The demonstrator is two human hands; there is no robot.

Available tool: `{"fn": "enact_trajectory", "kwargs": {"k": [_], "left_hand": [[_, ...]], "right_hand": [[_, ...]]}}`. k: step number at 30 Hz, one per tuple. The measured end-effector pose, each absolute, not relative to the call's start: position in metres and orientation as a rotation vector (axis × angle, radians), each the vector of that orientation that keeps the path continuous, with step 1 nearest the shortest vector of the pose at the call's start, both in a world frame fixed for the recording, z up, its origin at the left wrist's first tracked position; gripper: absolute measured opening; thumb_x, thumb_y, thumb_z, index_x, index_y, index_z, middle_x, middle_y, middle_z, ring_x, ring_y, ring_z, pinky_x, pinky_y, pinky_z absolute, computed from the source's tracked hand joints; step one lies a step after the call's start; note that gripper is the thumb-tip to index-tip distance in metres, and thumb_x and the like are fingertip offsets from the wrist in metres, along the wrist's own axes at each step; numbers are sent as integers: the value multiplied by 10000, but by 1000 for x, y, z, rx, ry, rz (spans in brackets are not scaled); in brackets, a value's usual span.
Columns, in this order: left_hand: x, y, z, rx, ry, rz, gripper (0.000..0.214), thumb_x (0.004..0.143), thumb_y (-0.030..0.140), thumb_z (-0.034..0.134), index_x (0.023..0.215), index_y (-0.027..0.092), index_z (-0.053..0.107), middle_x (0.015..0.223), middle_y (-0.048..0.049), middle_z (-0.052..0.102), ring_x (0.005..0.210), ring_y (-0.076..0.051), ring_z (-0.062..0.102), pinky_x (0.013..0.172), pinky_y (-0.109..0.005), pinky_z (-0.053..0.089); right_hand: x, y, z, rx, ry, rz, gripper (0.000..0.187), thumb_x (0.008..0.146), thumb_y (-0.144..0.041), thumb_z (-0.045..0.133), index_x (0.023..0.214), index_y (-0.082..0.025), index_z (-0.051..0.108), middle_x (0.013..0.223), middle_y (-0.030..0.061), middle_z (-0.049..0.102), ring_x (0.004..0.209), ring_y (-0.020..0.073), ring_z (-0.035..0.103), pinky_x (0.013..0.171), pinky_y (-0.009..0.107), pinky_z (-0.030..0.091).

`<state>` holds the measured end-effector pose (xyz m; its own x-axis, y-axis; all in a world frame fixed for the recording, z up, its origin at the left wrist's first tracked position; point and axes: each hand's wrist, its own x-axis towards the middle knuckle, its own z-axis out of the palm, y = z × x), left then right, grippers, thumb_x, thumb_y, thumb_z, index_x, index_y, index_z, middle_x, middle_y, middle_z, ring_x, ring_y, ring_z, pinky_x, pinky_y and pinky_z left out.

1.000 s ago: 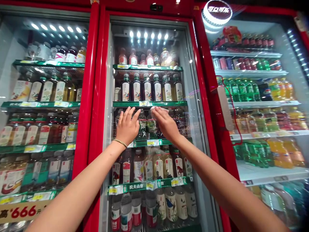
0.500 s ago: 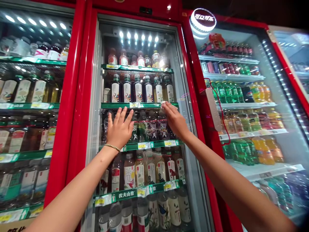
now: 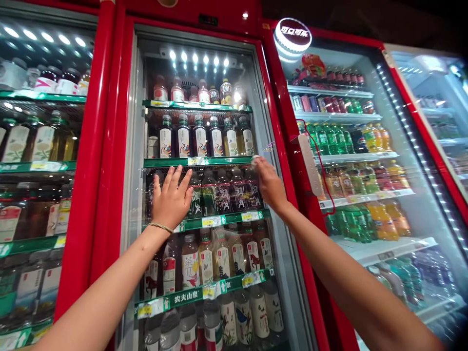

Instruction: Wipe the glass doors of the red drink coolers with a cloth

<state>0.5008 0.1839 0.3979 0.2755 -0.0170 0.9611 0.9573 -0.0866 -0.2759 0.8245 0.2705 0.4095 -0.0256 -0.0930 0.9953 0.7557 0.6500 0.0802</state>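
Note:
My left hand [image 3: 171, 194] lies flat with fingers spread against the closed glass door [image 3: 204, 195] of the middle drinks fridge. A thin band circles that wrist. My right hand [image 3: 269, 181] is closed on a small, crumpled white tissue [image 3: 255, 159], mostly hidden by the fingers, and presses it to the glass near the door's right side. Behind the glass, dark bottles [image 3: 237, 192] stand on the shelf between my hands. Bottles with white labels [image 3: 200, 136] line the shelf above.
A red door frame [image 3: 268, 92] surrounds the glass. To the right, a white power strip [image 3: 310, 165] with a red cord [image 3: 321, 178] is fixed beside another drinks fridge [image 3: 383, 243]. A further fridge [image 3: 36, 165] with bottles stands on the left.
My right hand has slid to the right across the glass with the tissue, away from my left hand. The left hand keeps its place on the door. The view has shifted slightly.

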Motion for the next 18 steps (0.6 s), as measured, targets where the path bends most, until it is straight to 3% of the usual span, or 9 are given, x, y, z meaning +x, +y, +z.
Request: {"fn": "enact_trajectory", "kwargs": {"k": [5,11,15,18], "left_hand": [[503,187,397,-1362,-925,-1085,507,1048,367,419,1540,257,476,1640,-125,406,1552,-327,328,1273,-669,145],[494,169,403,-1443,-946,-1025,490,1046,375,412,1496,218,527,1600,-136,468,1513,-327,402,1256,-635,255],[467,148,406,-1509,-940,-907,491,1036,364,424,1467,167,554,1543,-153,531,1493,-318,431,1207,-530,405],[443,135,405,-1473,-951,-861,468,1031,343,433,1437,164,581,1514,-159,554,1490,-332,431,1203,-538,415]], "right_hand": [[817,275,404,-673,-1173,-549,586,979,-113,333,1543,-165,483,1587,118,499,1517,281,411,1285,578,309],[709,246,409,-500,-1548,-765,719,928,-24,359,1612,-247,374,1655,33,410,1566,222,316,1315,465,301],[769,257,401,-584,-1501,-746,693,937,-28,315,1590,-240,412,1634,49,447,1543,209,366,1289,452,339],[812,272,397,-675,-1284,-630,628,963,-101,334,1569,-232,435,1616,61,472,1531,235,387,1281,515,325]]}}
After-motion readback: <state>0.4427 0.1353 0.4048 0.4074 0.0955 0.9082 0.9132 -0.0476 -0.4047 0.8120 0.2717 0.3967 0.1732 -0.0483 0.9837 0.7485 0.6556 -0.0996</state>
